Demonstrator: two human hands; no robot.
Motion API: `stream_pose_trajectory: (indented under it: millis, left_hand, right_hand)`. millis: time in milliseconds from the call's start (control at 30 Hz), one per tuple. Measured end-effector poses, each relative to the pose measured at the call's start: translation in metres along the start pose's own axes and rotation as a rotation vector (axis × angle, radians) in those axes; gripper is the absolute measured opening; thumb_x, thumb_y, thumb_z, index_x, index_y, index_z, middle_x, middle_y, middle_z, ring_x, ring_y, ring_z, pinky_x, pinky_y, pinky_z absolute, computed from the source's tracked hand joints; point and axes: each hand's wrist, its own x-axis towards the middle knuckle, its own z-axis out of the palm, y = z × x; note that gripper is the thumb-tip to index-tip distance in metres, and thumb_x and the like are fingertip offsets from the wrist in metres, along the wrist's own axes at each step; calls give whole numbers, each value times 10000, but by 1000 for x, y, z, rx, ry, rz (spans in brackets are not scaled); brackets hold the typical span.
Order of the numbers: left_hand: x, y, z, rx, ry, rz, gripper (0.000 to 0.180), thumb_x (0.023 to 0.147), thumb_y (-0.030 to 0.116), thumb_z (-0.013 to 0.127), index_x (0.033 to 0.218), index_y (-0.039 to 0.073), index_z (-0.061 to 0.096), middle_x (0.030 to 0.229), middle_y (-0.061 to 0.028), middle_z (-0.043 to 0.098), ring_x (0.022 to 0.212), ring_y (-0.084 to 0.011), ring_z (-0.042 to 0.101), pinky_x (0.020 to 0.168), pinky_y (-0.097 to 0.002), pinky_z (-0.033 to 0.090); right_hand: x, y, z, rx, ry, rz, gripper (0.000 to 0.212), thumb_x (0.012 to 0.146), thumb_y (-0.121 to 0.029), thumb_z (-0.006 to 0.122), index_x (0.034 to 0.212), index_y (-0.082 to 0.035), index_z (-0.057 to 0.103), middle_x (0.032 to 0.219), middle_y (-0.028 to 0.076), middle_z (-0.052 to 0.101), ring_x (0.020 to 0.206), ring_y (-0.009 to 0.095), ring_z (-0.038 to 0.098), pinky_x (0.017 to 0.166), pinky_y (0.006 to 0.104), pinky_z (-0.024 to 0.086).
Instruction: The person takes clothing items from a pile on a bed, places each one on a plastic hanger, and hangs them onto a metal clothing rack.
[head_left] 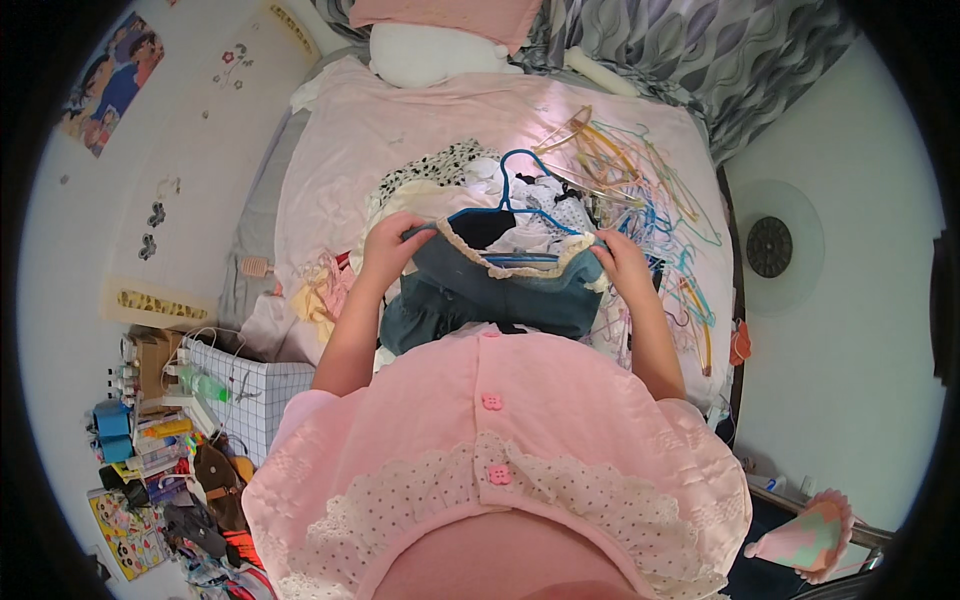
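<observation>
- The blue denim garment [500,290] with a cream lace edge is hanging between the two hands, stretched above the bed, with its open top edge spanning from one set of fingers to the other.
- A blue hanger [515,215] is sitting in that opening; its hook is rising just beyond the fingers, and its bar is lying along the lace edge.
- The left hand [392,245] is gripping the left end of the edge; its fingers are curled and pinching the fabric.
- The right hand [622,258] is gripping the right end; its fingers are pressed together on the lace trim and, it appears, the hanger tip.
- Judgement for good execution: both hands should be keeping even tension so the edge is staying level, and each hanger arm should be seating fully inside the edge before either grip is loosening. Uneven pull is likely to let one side slide off.
- Just beyond the fingers, a heap of clothes [450,175] is lying on the pink bed [340,130].
- To the right of the right-hand fingers, a tangle of spare coloured hangers [650,190] is spreading across the sheet; hooks there could be snagging the garment.
- Well left of the left-hand fingers, a white grid-pattern box [250,395] is standing on the floor amid clutter.
</observation>
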Motion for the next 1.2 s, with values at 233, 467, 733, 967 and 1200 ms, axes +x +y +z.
stream_pose_trajectory:
  millis: [233, 467, 733, 967, 1200]
  left_hand:
    - [5, -11, 3, 79, 24, 176, 161, 768, 181, 600, 787, 22, 611, 707, -96, 556, 693, -259, 519, 621, -327, 403]
    - [3, -6, 2, 12, 156, 199, 157, 782, 160, 582, 788, 5, 608, 777, -99, 583, 752, -282, 526, 682, -346, 413]
    - [6, -3, 3, 131, 44, 366, 160, 709, 116, 643, 857, 55, 639, 919, -78, 599, 860, -251, 553, 762, -345, 420]
    - [10, 16, 7, 315, 222, 374, 235, 671, 157, 681, 872, 62, 607, 946, -70, 573, 883, -267, 532, 798, -387, 392]
    - [17, 4, 5, 310, 72, 355, 296, 696, 169, 657, 951, 51, 565, 864, -88, 590, 825, -275, 552, 714, -368, 431]
  right_hand:
    - [-3, 8, 9, 37, 16, 63, 262, 802, -251, 570, 908, -13, 601, 865, 149, 602, 796, 327, 575, 686, 354, 455]
    - [-2, 0, 7, -65, -45, 121, 242, 816, -233, 550, 892, -8, 594, 849, 160, 597, 789, 339, 559, 688, 345, 440]
    - [-9, 20, 17, 160, 194, 312, 218, 776, -224, 616, 826, -12, 606, 736, 129, 595, 649, 255, 567, 604, 308, 428]
    - [-4, 12, 9, 229, 162, 301, 187, 748, -174, 647, 801, 1, 612, 699, 95, 596, 633, 181, 557, 600, 277, 424]
    - [-4, 8, 4, 312, 186, 285, 167, 743, -138, 650, 808, 11, 615, 710, 69, 599, 650, 143, 548, 613, 253, 422]
